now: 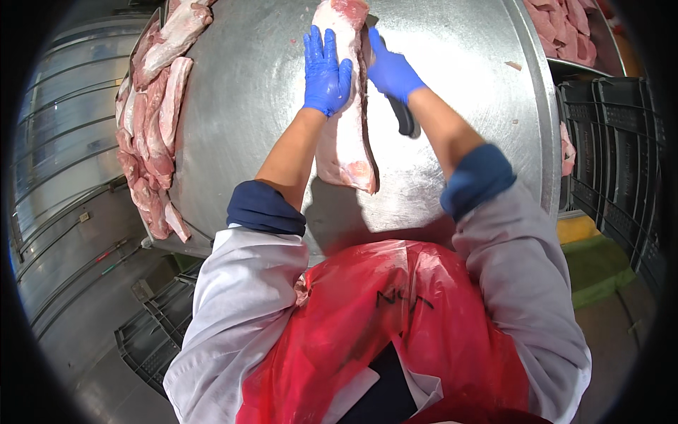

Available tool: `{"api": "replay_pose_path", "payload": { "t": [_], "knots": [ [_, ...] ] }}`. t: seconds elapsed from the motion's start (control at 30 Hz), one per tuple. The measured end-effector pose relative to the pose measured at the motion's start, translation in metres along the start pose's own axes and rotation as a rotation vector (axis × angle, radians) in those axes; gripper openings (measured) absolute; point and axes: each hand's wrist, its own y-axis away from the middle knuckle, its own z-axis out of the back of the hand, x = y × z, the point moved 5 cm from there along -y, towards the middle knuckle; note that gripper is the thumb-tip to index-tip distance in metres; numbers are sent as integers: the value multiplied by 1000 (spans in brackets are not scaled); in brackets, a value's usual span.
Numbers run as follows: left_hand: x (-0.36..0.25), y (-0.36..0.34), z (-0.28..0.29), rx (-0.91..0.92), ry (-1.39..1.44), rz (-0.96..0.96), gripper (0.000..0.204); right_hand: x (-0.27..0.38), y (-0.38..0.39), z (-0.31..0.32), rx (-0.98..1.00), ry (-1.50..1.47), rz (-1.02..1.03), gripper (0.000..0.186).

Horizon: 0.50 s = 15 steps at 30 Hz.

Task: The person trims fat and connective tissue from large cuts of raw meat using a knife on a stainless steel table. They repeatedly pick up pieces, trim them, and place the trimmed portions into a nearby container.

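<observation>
A long pale strip of meat (339,145) lies lengthwise on the metal work table (247,92), its far end at the upper edge of the picture. My left hand (326,79), in a blue glove, rests flat on top of the meat with its fingers stretched out. Just right of the strip, my blue-gloved right hand (394,71) is closed around a knife. The knife's black handle (403,116) sticks out below my palm, while most of its blade is hidden. My right index finger points along the meat's right edge.
Several cuts of meat (157,120) are piled along the table's left edge. More pink pieces (561,28) fill a metal container at the upper right. Black plastic crates (614,141) stand to the right, and another black crate (152,332) is at the lower left.
</observation>
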Motion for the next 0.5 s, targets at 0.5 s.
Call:
{"api": "replay_pose_path", "payload": {
  "t": [0.5],
  "knots": [
    [3, 1, -8, -63, -67, 105, 71, 12, 144, -43, 163, 60, -146, 83]
  ]
}}
